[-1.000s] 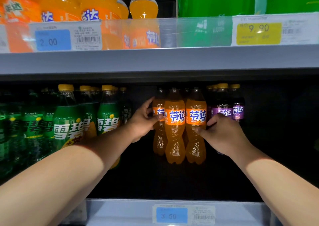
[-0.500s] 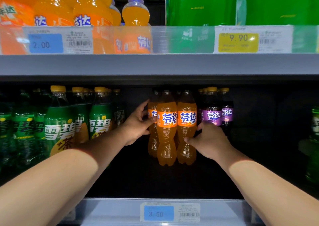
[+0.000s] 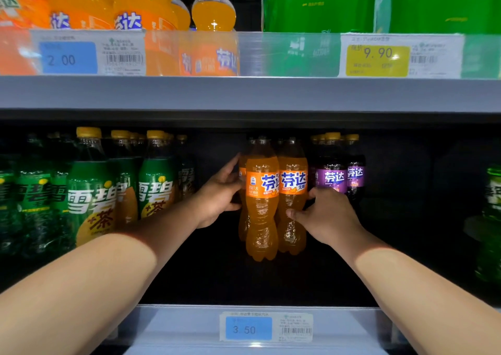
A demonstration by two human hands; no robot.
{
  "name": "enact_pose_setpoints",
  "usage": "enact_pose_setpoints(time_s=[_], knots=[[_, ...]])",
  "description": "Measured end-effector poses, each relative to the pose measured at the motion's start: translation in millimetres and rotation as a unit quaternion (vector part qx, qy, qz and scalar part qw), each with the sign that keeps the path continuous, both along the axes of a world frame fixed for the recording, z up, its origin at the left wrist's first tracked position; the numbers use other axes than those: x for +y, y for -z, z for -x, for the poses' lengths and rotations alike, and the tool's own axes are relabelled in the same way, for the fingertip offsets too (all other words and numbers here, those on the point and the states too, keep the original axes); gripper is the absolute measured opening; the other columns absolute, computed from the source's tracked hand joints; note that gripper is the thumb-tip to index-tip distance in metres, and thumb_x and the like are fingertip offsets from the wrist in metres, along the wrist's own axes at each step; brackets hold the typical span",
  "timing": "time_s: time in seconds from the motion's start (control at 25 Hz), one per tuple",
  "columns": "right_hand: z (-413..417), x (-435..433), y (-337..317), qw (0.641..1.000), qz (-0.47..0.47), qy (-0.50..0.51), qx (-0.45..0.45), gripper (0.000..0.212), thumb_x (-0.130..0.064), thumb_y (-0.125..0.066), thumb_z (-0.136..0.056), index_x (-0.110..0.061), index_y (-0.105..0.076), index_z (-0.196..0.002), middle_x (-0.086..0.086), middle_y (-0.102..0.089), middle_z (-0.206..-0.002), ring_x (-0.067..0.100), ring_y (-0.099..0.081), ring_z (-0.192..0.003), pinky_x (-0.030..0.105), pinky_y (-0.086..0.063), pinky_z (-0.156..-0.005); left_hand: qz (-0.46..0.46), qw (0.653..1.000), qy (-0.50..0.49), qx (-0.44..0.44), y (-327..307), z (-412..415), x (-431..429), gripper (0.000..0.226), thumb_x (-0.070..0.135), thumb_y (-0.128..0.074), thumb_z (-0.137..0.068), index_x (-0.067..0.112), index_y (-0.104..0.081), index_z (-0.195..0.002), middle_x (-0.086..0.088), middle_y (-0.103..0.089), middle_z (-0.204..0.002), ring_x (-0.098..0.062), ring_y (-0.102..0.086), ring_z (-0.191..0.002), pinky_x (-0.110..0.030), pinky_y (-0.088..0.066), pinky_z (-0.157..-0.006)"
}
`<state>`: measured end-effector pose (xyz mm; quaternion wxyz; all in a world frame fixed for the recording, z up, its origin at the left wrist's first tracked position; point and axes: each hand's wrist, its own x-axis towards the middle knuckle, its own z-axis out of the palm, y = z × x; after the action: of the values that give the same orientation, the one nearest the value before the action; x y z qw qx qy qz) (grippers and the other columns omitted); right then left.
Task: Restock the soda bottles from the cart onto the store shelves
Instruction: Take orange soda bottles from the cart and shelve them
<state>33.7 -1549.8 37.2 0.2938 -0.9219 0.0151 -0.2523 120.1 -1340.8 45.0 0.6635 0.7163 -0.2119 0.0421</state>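
Three orange soda bottles (image 3: pixel 262 205) with orange labels stand close together in the dark middle shelf. My left hand (image 3: pixel 221 193) grips the left side of the cluster, fingers curled round the rear-left bottle, thumb pointing up. My right hand (image 3: pixel 324 213) holds the right orange bottle (image 3: pixel 292 192) at its waist, thumb across the front, fingers behind it. Both forearms reach in from the bottom corners. The bottle bases are seen above the dark shelf floor.
Purple soda bottles (image 3: pixel 336 175) stand just right of the orange ones. Green bottles with yellow caps (image 3: pixel 92 189) fill the left of the shelf. A green bottle (image 3: pixel 492 192) stands far right. The upper shelf edge (image 3: pixel 249 94) carries price tags; a 3.50 tag (image 3: pixel 249 327) sits below.
The bottle cluster and both hands have shifted slightly left and forward in view. My right hand slid lower on the right bottle. The camera tilted a little upward.
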Motion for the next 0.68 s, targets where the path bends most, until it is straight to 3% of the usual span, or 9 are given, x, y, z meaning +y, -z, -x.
enact_pose_setpoints(time_s=[0.12, 0.2, 0.28, 0.36, 0.48, 0.68], knots=[[-3, -1, 2, 1.000, -0.030, -0.007, 0.001, 0.039, -0.043, -0.081, -0.083, -0.019, -0.064, -0.109, 0.002, -0.074, -0.106, 0.020, -0.072, -0.099, 0.035, -0.058, -0.088, 0.024, 0.998, -0.055, -0.018, -5, 13, 2, 0.040, 0.033, -0.048, -0.105, 0.038, -0.044, -0.144, 0.003, -0.052, -0.146, -0.028, -0.041, -0.142, -0.058, -0.035, -0.112], [-6, 0, 4, 0.998, -0.064, -0.013, 0.002, 0.034, -0.040, -0.084, -0.081, -0.025, -0.058, -0.097, 0.001, -0.074, -0.099, 0.020, -0.074, -0.089, 0.040, -0.062, -0.084, 0.006, 0.989, -0.125, -0.076, -9, 25, 0, 0.020, 0.045, -0.056, -0.098, 0.035, -0.054, -0.116, 0.009, -0.060, -0.121, -0.026, -0.057, -0.126, -0.049, -0.051, -0.097], [-8, -1, 6, 0.995, -0.100, -0.013, 0.005, 0.035, -0.036, -0.085, -0.079, -0.027, -0.053, -0.091, 0.000, -0.073, -0.092, 0.013, -0.075, -0.067, 0.032, -0.064, -0.064, -0.088, 0.981, -0.126, -0.119, -7, 37, -2, 0.053, 0.072, -0.068, -0.071, 0.039, -0.047, -0.107, 0.010, -0.062, -0.107, -0.013, -0.068, -0.097, -0.034, -0.061, -0.066], [-11, -3, 7, 0.992, -0.125, -0.016, 0.009, 0.039, -0.033, -0.086, -0.079, -0.026, -0.052, -0.097, 0.001, -0.072, -0.091, 0.008, -0.070, -0.050, 0.019, -0.054, -0.043, -0.199, 0.967, -0.112, -0.117, 4, 44, -8, 0.087, 0.085, -0.074, -0.042, 0.044, -0.037, -0.110, 0.017, -0.060, -0.100, -0.004, -0.066, -0.080, -0.016, -0.052, -0.049], [-12, -4, 8, 0.991, -0.123, -0.049, 0.008, 0.046, -0.033, -0.087, -0.078, -0.026, -0.049, -0.103, 0.001, -0.072, -0.089, 0.012, -0.069, -0.046, 0.017, -0.047, -0.038, -0.268, 0.943, -0.131, -0.147, 19, 38, -14, 0.096, 0.067, -0.088, -0.049, 0.048, -0.031, -0.123, 0.027, -0.055, -0.094, 0.004, -0.062, -0.077, -0.009, -0.045, -0.054], [-13, -4, 7, 0.989, -0.125, -0.079, 0.003, 0.045, -0.027, -0.085, -0.082, -0.027, -0.048, -0.109, 0.005, -0.071, -0.098, 0.015, -0.067, -0.056, 0.016, -0.046, -0.037, -0.273, 0.943, -0.121, -0.143, 20, 29, -6, 0.079, 0.045, -0.090, -0.068, 0.045, -0.036, -0.126, 0.018, -0.063, -0.102, -0.004, -0.072, -0.078, -0.032, -0.060, -0.075]])
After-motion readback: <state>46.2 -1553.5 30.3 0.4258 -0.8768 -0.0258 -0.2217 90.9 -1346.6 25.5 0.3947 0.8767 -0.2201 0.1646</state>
